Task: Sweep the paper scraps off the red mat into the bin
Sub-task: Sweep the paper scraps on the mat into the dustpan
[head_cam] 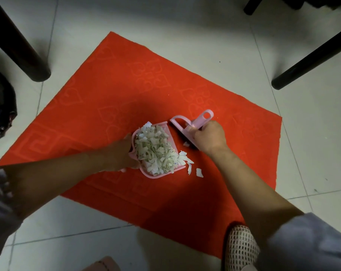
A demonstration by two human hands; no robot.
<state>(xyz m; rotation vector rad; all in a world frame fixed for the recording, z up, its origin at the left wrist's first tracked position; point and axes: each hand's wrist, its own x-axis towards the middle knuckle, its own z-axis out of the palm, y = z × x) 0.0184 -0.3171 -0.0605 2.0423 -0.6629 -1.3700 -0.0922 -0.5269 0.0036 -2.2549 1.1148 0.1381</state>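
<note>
Floor (185, 26): pale square tiles, grey grout lines. Dark furniture legs stand upper left (19, 47) and upper right (312, 59). Lighting dim.

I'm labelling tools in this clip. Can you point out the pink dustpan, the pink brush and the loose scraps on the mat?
pink dustpan (153, 176): head view, near rim.
pink brush (202, 119): head view, handle.
loose scraps (199, 172): head view, largest scrap.

head view | steep downward look | close over red mat (111, 90)
</note>
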